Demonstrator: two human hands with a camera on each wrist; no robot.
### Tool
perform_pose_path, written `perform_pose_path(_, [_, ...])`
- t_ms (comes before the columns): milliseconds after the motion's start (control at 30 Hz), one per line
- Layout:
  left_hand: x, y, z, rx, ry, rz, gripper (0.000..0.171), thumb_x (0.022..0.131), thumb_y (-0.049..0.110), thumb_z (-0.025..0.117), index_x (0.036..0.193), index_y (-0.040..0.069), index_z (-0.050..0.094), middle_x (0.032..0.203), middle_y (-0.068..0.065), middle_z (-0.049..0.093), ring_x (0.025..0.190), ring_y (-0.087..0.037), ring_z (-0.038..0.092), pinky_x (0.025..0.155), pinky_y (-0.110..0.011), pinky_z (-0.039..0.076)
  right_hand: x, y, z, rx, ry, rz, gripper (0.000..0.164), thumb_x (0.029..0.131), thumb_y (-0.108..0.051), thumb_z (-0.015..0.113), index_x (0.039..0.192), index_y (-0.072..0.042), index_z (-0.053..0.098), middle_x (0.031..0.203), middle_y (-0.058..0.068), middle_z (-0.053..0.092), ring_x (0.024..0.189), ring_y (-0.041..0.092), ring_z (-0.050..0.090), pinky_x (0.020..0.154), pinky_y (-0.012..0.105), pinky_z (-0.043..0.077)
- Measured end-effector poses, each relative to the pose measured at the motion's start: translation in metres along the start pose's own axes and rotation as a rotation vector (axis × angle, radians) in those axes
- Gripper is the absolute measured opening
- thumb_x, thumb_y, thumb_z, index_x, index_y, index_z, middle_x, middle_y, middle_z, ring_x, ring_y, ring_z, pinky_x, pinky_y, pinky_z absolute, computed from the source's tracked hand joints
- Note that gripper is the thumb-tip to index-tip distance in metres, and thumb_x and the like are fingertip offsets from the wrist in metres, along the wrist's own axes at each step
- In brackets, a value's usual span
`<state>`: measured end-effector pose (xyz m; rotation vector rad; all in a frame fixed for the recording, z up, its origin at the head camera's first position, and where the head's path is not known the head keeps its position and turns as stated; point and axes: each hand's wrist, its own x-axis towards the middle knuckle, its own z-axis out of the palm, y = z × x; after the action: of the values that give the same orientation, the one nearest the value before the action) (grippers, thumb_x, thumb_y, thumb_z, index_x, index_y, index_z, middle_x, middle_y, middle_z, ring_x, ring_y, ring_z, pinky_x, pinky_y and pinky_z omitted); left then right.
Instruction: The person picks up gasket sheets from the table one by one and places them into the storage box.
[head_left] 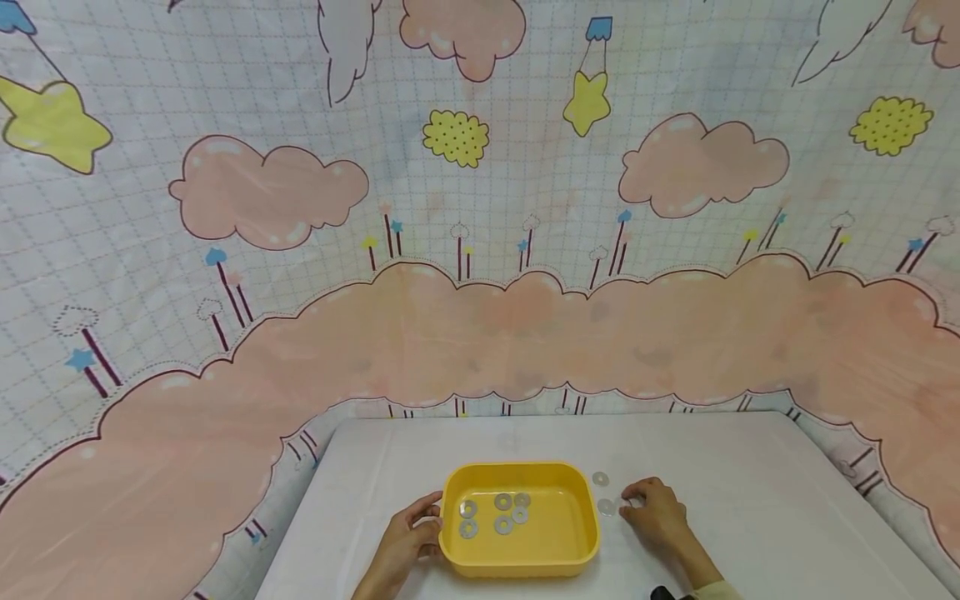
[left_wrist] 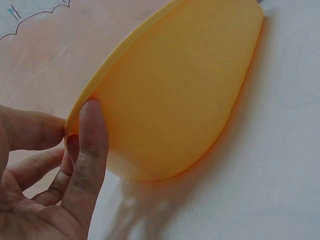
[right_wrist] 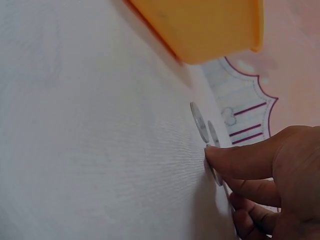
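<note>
A yellow plastic tray (head_left: 517, 570) stands on the white table, with several flat metal washers (head_left: 503, 502) lying inside it, mostly in its left and middle part. At the tray's left end, my left hand (head_left: 401, 546) grips the rim; the left wrist view shows fingers on both sides of the tray's edge (left_wrist: 165, 95). To the right of the tray, my right hand (head_left: 662, 518) is low over the table. Between its thumb and finger it pinches a washer (right_wrist: 216, 175), partly hidden. Two more washers lie just beside it, a nearer one (right_wrist: 199, 122) and one behind.
The white table (head_left: 750, 475) runs back to a hanging cloth (head_left: 495, 333) printed with clouds and stars. A dark object (head_left: 662, 593) shows by the right sleeve (head_left: 716, 592) at the bottom edge.
</note>
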<state>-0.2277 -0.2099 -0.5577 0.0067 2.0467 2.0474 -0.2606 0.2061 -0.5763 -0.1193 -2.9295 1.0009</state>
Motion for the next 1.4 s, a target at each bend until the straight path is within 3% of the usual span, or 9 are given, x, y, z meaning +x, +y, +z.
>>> perform_pose_path(333, [0.003, -0.004, -0.001, 0.002, 0.003, -0.01, 0.062, 0.092, 0.008, 0.059, 0.148, -0.004, 0.037, 0.114, -0.008, 0.048, 0.078, -0.013, 0.059, 0.067, -0.029, 0.06, -0.004, 0.001, 0.0, 0.038, -0.002, 0.005, 0.023, 0.078, -0.017, 0.077, 0.097, -0.008, 0.069, 0.116, 0.018, 0.063, 0.114, 0.042, 0.055, 0.094, 0.066, 0.039])
perform_pose_path(433, [0.002, -0.004, -0.001, 0.008, -0.001, -0.008, 0.061, 0.092, 0.009, 0.059, 0.148, -0.003, 0.037, 0.116, -0.009, 0.048, 0.079, -0.013, 0.059, 0.068, -0.029, 0.059, -0.007, 0.003, 0.001, 0.074, 0.016, 0.008, 0.02, 0.077, -0.014, 0.077, 0.093, -0.011, 0.066, 0.099, 0.009, 0.065, 0.095, 0.03, 0.059, 0.084, 0.05, 0.047])
perform_pose_path(500, [0.002, -0.004, -0.001, 0.015, -0.003, -0.006, 0.061, 0.092, 0.01, 0.059, 0.148, -0.003, 0.037, 0.117, -0.01, 0.047, 0.08, -0.013, 0.059, 0.068, -0.028, 0.059, -0.008, 0.004, 0.001, 0.107, 0.028, 0.014, 0.018, 0.077, -0.012, 0.076, 0.09, -0.011, 0.065, 0.087, 0.004, 0.061, 0.082, 0.021, 0.054, 0.073, 0.036, 0.045])
perform_pose_path(567, [0.001, -0.003, -0.001, 0.018, -0.004, -0.004, 0.061, 0.092, 0.011, 0.058, 0.148, -0.003, 0.037, 0.117, -0.01, 0.047, 0.08, -0.013, 0.058, 0.069, -0.028, 0.059, -0.008, 0.005, 0.001, 0.134, 0.04, 0.015, 0.018, 0.077, -0.01, 0.076, 0.09, -0.01, 0.064, 0.082, 0.002, 0.057, 0.075, 0.016, 0.049, 0.065, 0.028, 0.04])
perform_pose_path(633, [0.001, -0.003, -0.001, 0.018, -0.004, -0.003, 0.062, 0.092, 0.011, 0.058, 0.148, -0.003, 0.037, 0.117, -0.01, 0.047, 0.08, -0.013, 0.058, 0.069, -0.028, 0.059, -0.008, 0.007, 0.001, 0.16, 0.05, 0.018, 0.019, 0.077, -0.009, 0.076, 0.092, -0.008, 0.065, 0.084, 0.002, 0.059, 0.075, 0.014, 0.051, 0.065, 0.024, 0.042])
perform_pose_path(900, [0.0, -0.002, -0.001, 0.013, -0.002, 0.0, 0.062, 0.092, 0.01, 0.059, 0.148, -0.003, 0.037, 0.115, -0.009, 0.048, 0.079, -0.012, 0.058, 0.068, -0.029, 0.06, -0.01, 0.009, -0.001, 0.205, 0.055, 0.031, 0.018, 0.081, -0.005, 0.072, 0.098, -0.004, 0.07, 0.09, 0.003, 0.068, 0.082, 0.014, 0.061, 0.072, 0.027, 0.054])
perform_pose_path(1133, [0.001, -0.003, -0.002, 0.009, -0.003, 0.0, 0.062, 0.091, 0.01, 0.059, 0.148, -0.003, 0.037, 0.116, -0.01, 0.048, 0.079, -0.013, 0.059, 0.068, -0.029, 0.06, -0.012, 0.004, -0.006, 0.256, 0.08, 0.046, 0.011, 0.085, -0.008, 0.07, 0.096, -0.005, 0.073, 0.089, 0.004, 0.071, 0.082, 0.015, 0.064, 0.068, 0.025, 0.055])
perform_pose_path(1400, [0.0, -0.003, -0.003, 0.013, -0.01, -0.002, 0.062, 0.092, 0.009, 0.058, 0.149, -0.003, 0.036, 0.116, -0.01, 0.048, 0.081, -0.014, 0.06, 0.07, -0.031, 0.06, -0.014, -0.007, -0.016, 0.389, 0.05, 0.108, 0.018, 0.09, -0.01, 0.067, 0.105, -0.001, 0.071, 0.097, 0.008, 0.07, 0.08, 0.014, 0.063, 0.064, 0.024, 0.055])
